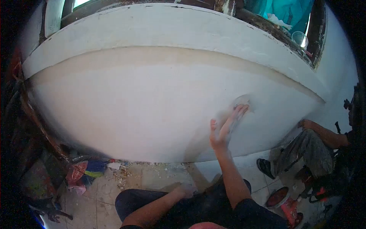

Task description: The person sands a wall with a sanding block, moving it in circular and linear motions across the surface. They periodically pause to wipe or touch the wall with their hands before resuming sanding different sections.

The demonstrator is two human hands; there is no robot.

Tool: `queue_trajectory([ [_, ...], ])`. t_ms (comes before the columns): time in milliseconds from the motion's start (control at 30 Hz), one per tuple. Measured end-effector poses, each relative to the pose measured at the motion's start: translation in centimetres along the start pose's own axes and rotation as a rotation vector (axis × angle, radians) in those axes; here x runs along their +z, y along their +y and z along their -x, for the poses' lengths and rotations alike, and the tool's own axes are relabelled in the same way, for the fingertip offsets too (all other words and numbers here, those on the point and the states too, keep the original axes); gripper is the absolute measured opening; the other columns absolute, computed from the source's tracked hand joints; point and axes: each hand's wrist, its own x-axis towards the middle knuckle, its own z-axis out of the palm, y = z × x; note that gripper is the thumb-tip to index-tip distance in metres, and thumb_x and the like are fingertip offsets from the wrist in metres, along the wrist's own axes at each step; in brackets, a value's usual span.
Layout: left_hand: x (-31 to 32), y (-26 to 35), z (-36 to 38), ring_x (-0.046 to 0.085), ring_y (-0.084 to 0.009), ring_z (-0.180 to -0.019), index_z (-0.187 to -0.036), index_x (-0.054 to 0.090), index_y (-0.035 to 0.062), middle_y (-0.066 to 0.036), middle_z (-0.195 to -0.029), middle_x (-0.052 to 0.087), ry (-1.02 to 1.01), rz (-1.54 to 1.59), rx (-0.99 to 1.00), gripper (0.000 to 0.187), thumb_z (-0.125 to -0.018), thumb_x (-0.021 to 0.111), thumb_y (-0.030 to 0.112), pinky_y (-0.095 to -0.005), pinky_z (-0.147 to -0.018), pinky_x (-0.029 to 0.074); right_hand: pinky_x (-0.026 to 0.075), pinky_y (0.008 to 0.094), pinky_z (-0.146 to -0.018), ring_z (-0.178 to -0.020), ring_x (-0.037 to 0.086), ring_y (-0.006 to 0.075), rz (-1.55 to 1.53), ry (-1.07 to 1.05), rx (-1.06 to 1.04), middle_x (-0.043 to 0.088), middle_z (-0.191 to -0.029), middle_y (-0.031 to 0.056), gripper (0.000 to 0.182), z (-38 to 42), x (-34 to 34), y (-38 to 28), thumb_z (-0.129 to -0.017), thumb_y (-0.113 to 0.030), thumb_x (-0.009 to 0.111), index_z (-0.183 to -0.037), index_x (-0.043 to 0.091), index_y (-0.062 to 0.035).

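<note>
White wall (129,103) is the thing being worked, directly in front of the person, below a protruding ledge (152,24). Right hand (229,128) is raised to the wall's right half, fingers extended, thumb spread away. Fingertips are at a greyish patch (243,100); blurred, cannot tell if it is a mark or something held, so the grasp is unclear. Left hand (185,190) is low by the lap, beyond the wall's bottom edge; blurred, cannot tell if clenched or released.

Room: widest stretch of wall runs from the right hand to the left edge; shorter run to the right edge, where a co-worker (305,152) sits close in. Ledge's lower edge bounds the wall above, tiled floor (164,177) below. Crumbly debris (126,175) along the floor's wall-side edge, beside coloured rags or bags (82,173) on the left. Reddish container (277,197) on the floor between person and co-worker. Clear cup (300,39) near the ledge's upper right corner, teal cloth (286,11) behind.
</note>
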Motion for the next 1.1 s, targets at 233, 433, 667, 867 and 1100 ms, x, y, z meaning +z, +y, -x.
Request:
queue_trajectory([
  [233, 1.1, -0.6, -1.9, 0.07, -0.0361, -0.109, -0.111, 0.074, 0.0102, -0.017, -0.119, 0.073, -0.143, -0.186, 0.039, 0.028, -0.087, 0.06, 0.017, -0.0497, -0.091, 0.056, 0.006, 0.0666, -0.122, -0.154, -0.003, 0.0559, 0.017, -0.185, -0.023, -0.004, -0.167, 0.0368, 0.105, 7.2, 1.4, 0.5, -0.096, -0.046, 0.064, -0.162, 0.001, 0.0062],
  [433, -3.6, 2.9, 0.4, 0.071, -0.0357, -0.108, -0.106, 0.075, 0.0067, -0.016, -0.117, 0.074, -0.203, -0.056, -0.097, 0.028, -0.092, 0.056, 0.021, -0.0496, -0.09, 0.056, 0.007, 0.0663, -0.122, -0.153, -0.001, 0.0571, 0.025, 0.042, 0.032, 0.001, -0.166, 0.0378, 0.109, -0.9, -1.7, 2.8, -0.094, -0.051, 0.065, -0.162, 0.003, 0.0068],
  [667, 0.3, 0.3, -1.4, 0.068, -0.0378, -0.112, -0.119, 0.071, 0.0057, -0.022, -0.123, 0.07, -0.199, -0.195, -0.091, 0.035, -0.094, 0.055, 0.024, -0.0505, -0.097, 0.053, 0.007, 0.0612, -0.124, -0.156, 0.001, 0.0525, -0.026, -0.197, 0.224, 0.004, -0.167, 0.0366, 0.102, 5.9, -0.7, 2.0, -0.098, -0.046, 0.062, -0.161, 0.004, 0.0093],
  [867, 7.5, -6.6, -4.6, 0.066, -0.0413, -0.115, -0.12, 0.069, 0.0032, -0.021, -0.126, 0.069, -0.038, -0.226, 0.156, 0.037, -0.096, 0.053, 0.026, -0.0513, -0.103, 0.05, 0.005, 0.0666, -0.122, -0.153, -0.003, 0.057, -0.062, 0.008, 0.106, 0.001, -0.164, 0.0405, 0.111, -0.8, -3.5, 4.9, -0.095, -0.05, 0.065, -0.161, -0.001, 0.0095],
  [1100, 7.6, -6.5, -3.9, 0.069, -0.0388, -0.109, -0.112, 0.074, 0.0024, -0.022, -0.117, 0.072, -0.161, -0.163, -0.005, 0.035, -0.093, 0.055, 0.025, -0.052, -0.099, 0.052, 0.004, 0.0668, -0.121, -0.154, -0.007, 0.0552, -0.094, -0.21, 0.244, -0.006, -0.165, 0.0389, 0.111, 9.3, 1.8, 2.5, -0.096, -0.049, 0.064, -0.16, -0.005, 0.0092],
])
